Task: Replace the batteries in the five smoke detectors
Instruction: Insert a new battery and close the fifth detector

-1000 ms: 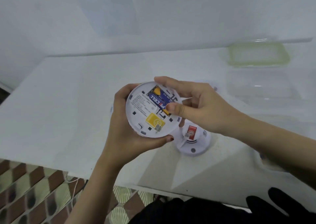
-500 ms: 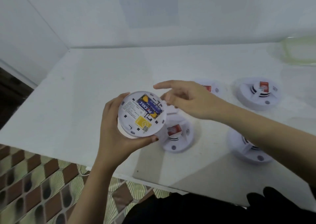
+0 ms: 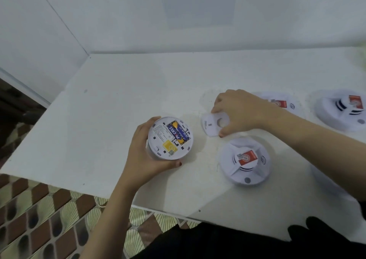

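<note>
My left hand (image 3: 141,155) grips a round white smoke detector (image 3: 170,138) turned back-side up, with blue and yellow batteries (image 3: 177,132) showing in its open compartment. My right hand (image 3: 238,112) pinches a white mounting plate (image 3: 213,124) that lies flat on the white table (image 3: 122,104), fingers at its far edge and thumb at its near edge. A face-up detector with a red sticker (image 3: 245,160) sits just in front of my right hand. Another (image 3: 281,102) lies behind my right wrist, and a third (image 3: 342,110) is at the far right.
The table's front edge (image 3: 168,212) runs close to my body, with patterned floor tiles (image 3: 39,219) below on the left. White walls (image 3: 118,17) close the back and left. Part of one more detector (image 3: 324,181) shows under my right forearm.
My right hand left the held detector's battery compartment, moved to the table and took hold of the white plate. My left hand lowered the detector toward the table. The view shifted left.
</note>
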Available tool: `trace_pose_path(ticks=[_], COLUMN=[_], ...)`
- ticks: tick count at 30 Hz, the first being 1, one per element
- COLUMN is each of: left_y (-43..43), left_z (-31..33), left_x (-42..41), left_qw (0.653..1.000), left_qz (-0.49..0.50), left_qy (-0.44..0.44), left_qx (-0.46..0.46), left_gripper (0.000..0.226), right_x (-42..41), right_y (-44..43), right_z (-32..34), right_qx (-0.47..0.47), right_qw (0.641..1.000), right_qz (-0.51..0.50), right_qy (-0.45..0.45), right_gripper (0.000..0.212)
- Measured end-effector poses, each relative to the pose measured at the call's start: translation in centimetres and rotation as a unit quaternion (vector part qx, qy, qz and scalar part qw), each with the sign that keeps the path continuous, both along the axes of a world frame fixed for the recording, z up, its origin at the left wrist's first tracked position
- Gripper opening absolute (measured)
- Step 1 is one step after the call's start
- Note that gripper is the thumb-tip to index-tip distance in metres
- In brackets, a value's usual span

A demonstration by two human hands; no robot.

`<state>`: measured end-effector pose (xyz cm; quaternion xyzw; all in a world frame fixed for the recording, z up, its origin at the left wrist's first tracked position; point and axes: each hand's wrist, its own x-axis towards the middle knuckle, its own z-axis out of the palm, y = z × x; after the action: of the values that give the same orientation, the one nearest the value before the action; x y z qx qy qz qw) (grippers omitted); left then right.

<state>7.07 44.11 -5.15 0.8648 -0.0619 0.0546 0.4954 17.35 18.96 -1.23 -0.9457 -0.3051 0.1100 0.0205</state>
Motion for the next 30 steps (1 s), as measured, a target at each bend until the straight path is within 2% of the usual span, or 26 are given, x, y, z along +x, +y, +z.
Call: trace_pose_path(ticks=[3,5,7,10,13,17,22,25,30], left_y=[0.5,0.6,0.6,0.5,0.6,0.5,0.1,0.2,0.5], left_z=[-0.6,-1.0,-1.3,-1.3,-1.1,-0.9,-1.0,-1.1,-1.5], left_x=[0.9,1.7,2.6,3.5,4.0,4.4,4.6,4.5,4.6], left_qw=[1.000,0.999,0.999,0.998,0.998,0.996,0.989,0.991,0.992], left_qz=[-0.015,-0.027,-0.046,-0.064,-0.064,-0.051,-0.070,-0.054,-0.049], left_qy=[0.015,0.019,0.023,0.018,0.023,0.017,0.037,0.018,0.028], left_qx=[-0.005,-0.004,-0.004,0.016,0.002,-0.068,-0.122,-0.124,-0.110], left_gripper=[0.105,0.107,0.105,0.102,0.101,0.094,0.076,0.078,0.087], right_x=[0.1,0.2,0.4,0.3,-0.4,-1.4,-1.1,-0.7,-0.7], right_y=[0.1,0.1,0.2,0.9,2.5,4.5,6.0,6.4,6.1], right_z=[-0.4,-0.7,-0.7,-0.1,0.1,-0.5,-1.2,-1.4,-1.5], right_qx=[-0.026,-0.018,0.035,0.167,0.241,0.249,0.214,0.216,0.258], right_qw=[0.996,0.995,0.997,0.986,0.970,0.965,0.970,0.970,0.959], right_qz=[0.041,0.040,0.022,-0.005,0.017,0.082,0.102,0.103,0.113], right_qy=[-0.073,-0.089,-0.069,-0.008,0.027,-0.026,-0.051,-0.044,-0.028], right_gripper=[0.047,0.044,0.047,0.048,0.070,0.066,0.060,0.056,0.061])
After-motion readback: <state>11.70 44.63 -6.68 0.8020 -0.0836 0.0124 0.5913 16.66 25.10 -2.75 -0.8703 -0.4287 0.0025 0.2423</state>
